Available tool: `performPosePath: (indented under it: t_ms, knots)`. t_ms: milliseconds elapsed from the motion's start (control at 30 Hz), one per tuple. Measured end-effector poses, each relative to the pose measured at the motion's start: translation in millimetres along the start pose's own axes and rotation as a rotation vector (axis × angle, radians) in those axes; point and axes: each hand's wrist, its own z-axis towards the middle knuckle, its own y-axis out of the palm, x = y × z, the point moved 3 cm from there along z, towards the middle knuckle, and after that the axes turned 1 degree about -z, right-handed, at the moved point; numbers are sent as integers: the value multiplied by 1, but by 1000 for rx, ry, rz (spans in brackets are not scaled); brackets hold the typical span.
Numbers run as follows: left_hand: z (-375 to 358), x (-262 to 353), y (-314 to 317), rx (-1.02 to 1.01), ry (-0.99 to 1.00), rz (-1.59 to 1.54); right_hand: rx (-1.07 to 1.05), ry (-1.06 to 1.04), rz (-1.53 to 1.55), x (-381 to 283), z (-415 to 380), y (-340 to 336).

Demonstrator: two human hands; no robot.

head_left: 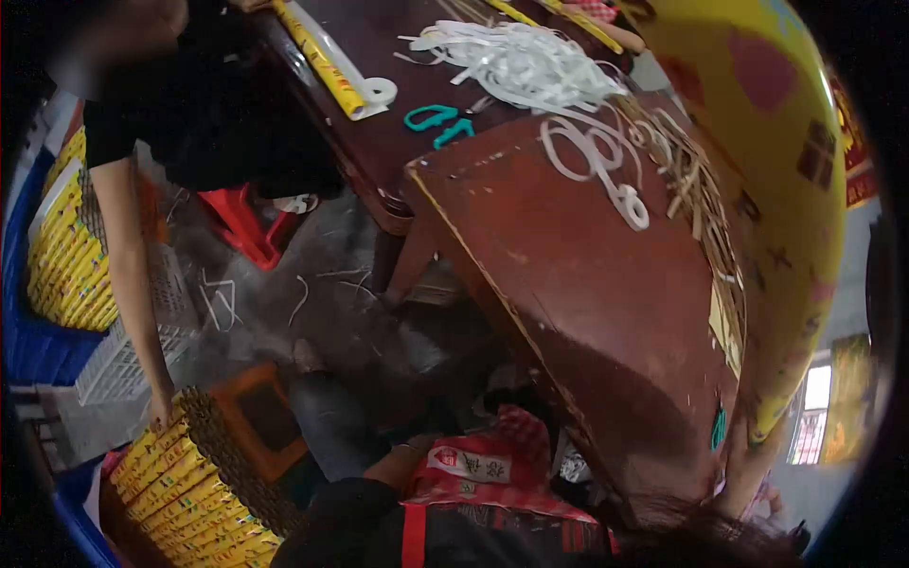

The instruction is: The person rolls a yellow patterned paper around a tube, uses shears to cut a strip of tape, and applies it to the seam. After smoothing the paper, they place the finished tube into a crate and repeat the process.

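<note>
Neither of my hands shows. A bare forearm [393, 464] beside the black sleeve at the bottom centre runs behind a red apron [469, 464]; its hand is hidden. At the lower right, part of another bare arm [748, 478] appears below a large yellow patterned surface [757, 189], very close to the camera, with no fingers visible. A brown table [568, 275] carries a heap of white paper strips [521, 59], loose white coils [592, 156], brown strips [696, 194] and teal-handled scissors [434, 118].
A co-worker in black at the upper left has one hand [161, 415] on bundled yellow tubes [189, 483]. More yellow tubes [71, 275] fill a blue crate [57, 350]. A red stool [248, 227] and paper scraps [220, 298] are on the floor.
</note>
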Motion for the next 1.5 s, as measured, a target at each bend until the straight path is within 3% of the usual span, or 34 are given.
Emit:
performPosePath:
  t_ms: [67,100,133,167,233,267,333,467,533,633,667,700,767,867,1000,1167,1300,1367,1400,1500]
  knots:
    - [-36,-57,-42,-71,-117,237,-81,-40,37,-21,23,26]
    - [-89,-113,-86,-145,-251,351,-132,-70,52,-43,35,42]
    - [-147,-169,-116,-296,-368,502,-162,-92,54,-60,48,54]
    - [-214,-214,-143,-606,-404,761,-191,-114,56,-75,59,59]
    - [-359,-275,-196,-1176,-174,1010,-238,-142,46,-92,82,72]
    - [-411,-305,-209,-1310,-61,993,-252,-151,49,-98,92,77]
    - [-454,-301,-229,-1405,58,921,-280,-169,55,-109,107,86]
    - [-455,-293,-220,-1411,193,864,-305,-194,54,-120,127,96]
    - [-393,-254,-195,-1332,188,871,-312,-203,57,-122,134,98]
    - [-221,-157,-145,-728,-58,782,-301,-214,67,-122,139,97]
    - [-139,-108,-119,-332,-176,381,-295,-213,67,-121,139,95]
    - [-55,-46,-87,16,-107,-97,-293,-223,66,-120,140,95]
    - [6,28,-57,169,43,-304,-277,-250,69,-121,140,95]
    - [32,57,-52,221,101,-283,-243,-291,74,-124,133,102]
    - [15,113,-109,342,273,-210,-234,-341,62,-127,128,106]
    - [-95,200,-230,686,414,-395,-185,-341,25,-113,104,83]
    - [-184,196,-235,1073,414,-606,-181,-339,40,-94,88,82]
    - [-212,197,-214,1347,586,-595,-171,-340,49,-85,80,83]
    - [-231,200,-203,1602,786,-572,-175,-335,67,-82,71,90]
    - [-327,256,-176,1692,1196,-397,-151,-307,34,-63,56,72]
